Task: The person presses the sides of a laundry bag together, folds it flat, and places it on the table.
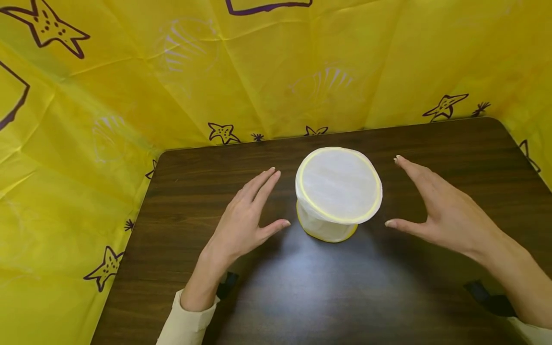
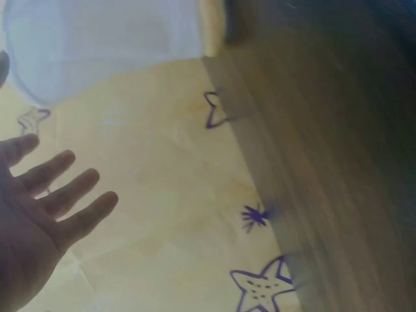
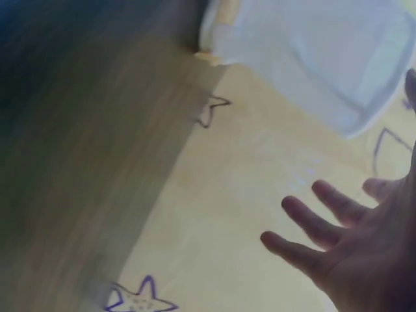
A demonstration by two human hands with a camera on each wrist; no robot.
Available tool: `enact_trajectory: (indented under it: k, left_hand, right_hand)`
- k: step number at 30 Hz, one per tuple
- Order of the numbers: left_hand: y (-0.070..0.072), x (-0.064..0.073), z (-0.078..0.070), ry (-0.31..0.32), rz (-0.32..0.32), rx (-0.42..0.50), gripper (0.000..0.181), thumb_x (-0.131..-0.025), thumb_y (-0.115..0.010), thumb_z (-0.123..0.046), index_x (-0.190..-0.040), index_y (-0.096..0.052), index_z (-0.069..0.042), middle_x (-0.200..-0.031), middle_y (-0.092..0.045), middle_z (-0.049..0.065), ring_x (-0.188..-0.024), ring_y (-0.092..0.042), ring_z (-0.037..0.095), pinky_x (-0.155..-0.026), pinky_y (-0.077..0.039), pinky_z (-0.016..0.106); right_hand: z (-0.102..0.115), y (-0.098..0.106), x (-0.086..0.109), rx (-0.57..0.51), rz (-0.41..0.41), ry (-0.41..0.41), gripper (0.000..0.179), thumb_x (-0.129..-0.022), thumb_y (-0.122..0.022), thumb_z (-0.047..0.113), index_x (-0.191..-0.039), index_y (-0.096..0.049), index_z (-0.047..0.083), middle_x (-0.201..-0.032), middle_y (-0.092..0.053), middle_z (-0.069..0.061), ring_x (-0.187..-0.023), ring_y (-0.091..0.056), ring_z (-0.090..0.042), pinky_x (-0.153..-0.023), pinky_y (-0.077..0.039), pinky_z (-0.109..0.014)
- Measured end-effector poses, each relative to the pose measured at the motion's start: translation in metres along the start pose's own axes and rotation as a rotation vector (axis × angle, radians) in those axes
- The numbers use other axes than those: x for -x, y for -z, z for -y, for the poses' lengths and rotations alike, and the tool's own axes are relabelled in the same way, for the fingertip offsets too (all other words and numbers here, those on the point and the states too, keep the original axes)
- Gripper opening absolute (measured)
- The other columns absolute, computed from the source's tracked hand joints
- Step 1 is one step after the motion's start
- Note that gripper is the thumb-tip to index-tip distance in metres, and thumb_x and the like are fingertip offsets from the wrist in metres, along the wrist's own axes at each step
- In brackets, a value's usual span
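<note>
"What's the setting?"

"A creased yellow backdrop (image 1: 267, 62) fills the top and left of the head view, printed with figures such as the starfish (image 1: 52, 28) at upper left. A dark wood-grain table (image 1: 194, 194) spreads across the middle and bottom."

"And the thing on it?"

"A white drum (image 1: 340, 184), just right of the frame's centre. It seems to rest on the table, its round top ringed in yellow and overhanging the body."

"Where are the hands?"

"The left hand (image 1: 243, 215) is left of the drum, the right hand (image 1: 448, 215) right of it. Both are near, apparently not touching."

"Fingers?"

"Extended, only gently bent, thumbs well apart from them. Neither hand holds anything. In both wrist views the fingers look spread."

"So which step is this?"

"I'd judge the hands are framing the drum, either ahead of a grip or after a release; one instant can't settle which."

"And the next move?"

"A grip would call for both palms closing in evenly, lightly, since the wall looks soft. A release would call for drawing outward without brushing the overhanging top."
</note>
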State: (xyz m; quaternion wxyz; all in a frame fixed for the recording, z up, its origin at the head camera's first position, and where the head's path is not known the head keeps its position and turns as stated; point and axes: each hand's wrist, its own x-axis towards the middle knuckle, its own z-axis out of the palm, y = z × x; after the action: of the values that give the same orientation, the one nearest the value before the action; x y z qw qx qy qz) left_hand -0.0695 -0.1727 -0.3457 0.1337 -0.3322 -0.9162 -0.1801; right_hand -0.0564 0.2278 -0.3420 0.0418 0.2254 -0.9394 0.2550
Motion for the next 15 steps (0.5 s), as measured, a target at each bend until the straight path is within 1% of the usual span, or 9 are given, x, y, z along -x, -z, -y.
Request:
enact_trajectory:
  k: [2,4,8,11,13,15]
  left_hand:
    - [0.002,-0.002,-0.004,-0.01,0.002,0.039,0.09,-0.091,-0.051,-0.068,-0.16,-0.022,-0.018,-0.163,-0.024,0.0,-0.145,-0.032,0.023,-0.112,-0.034,0.05]
    - [0.003,-0.004,-0.008,-0.023,-0.004,0.053,0.088,-0.091,-0.051,-0.067,-0.159,-0.023,-0.018,-0.162,-0.025,0.001,-0.144,-0.033,0.023,-0.112,-0.034,0.049]
    - [0.005,-0.009,-0.013,-0.039,-0.007,0.084,0.087,-0.092,-0.053,-0.066,-0.159,-0.024,-0.019,-0.162,-0.026,0.001,-0.144,-0.033,0.022,-0.113,-0.033,0.047]
    - [0.006,-0.013,-0.014,-0.052,-0.015,0.101,0.088,-0.09,-0.062,-0.061,-0.159,-0.026,-0.019,-0.161,-0.028,0.001,-0.144,-0.033,0.021,-0.114,-0.032,0.045]
    - [0.005,-0.016,-0.015,-0.057,-0.02,0.112,0.09,-0.087,-0.07,-0.054,-0.158,-0.027,-0.019,-0.16,-0.029,0.0,-0.144,-0.034,0.021,-0.114,-0.032,0.044]
    - [0.005,-0.019,-0.016,-0.063,-0.025,0.124,0.092,-0.085,-0.076,-0.048,-0.158,-0.028,-0.018,-0.16,-0.031,0.001,-0.143,-0.034,0.021,-0.115,-0.031,0.043]
  right_hand:
    - [0.006,0.002,0.0,0.006,-0.011,-0.001,0.12,-0.069,-0.088,0.051,-0.161,-0.014,0.028,-0.158,-0.034,-0.007,-0.135,-0.042,-0.041,-0.088,-0.043,-0.068]
    - [0.011,0.004,0.0,0.019,-0.021,0.007,0.12,-0.068,-0.088,0.052,-0.16,-0.015,0.028,-0.157,-0.036,-0.006,-0.133,-0.044,-0.04,-0.085,-0.045,-0.068]
    - [0.017,0.004,0.0,-0.001,-0.029,0.016,0.119,-0.067,-0.09,0.047,-0.16,-0.018,0.03,-0.156,-0.038,-0.004,-0.133,-0.045,-0.037,-0.084,-0.047,-0.066]
    - [0.018,0.002,-0.001,-0.031,-0.029,0.018,0.119,-0.066,-0.092,0.043,-0.159,-0.02,0.031,-0.155,-0.039,-0.002,-0.133,-0.046,-0.036,-0.085,-0.048,-0.065]
    - [0.019,0.0,-0.003,-0.056,-0.024,0.016,0.118,-0.066,-0.092,0.043,-0.159,-0.021,0.032,-0.155,-0.04,0.001,-0.134,-0.046,-0.033,-0.087,-0.047,-0.064]
    - [0.019,-0.002,-0.005,-0.079,-0.022,0.021,0.118,-0.066,-0.093,0.042,-0.159,-0.021,0.033,-0.154,-0.04,0.004,-0.135,-0.045,-0.03,-0.089,-0.046,-0.064]
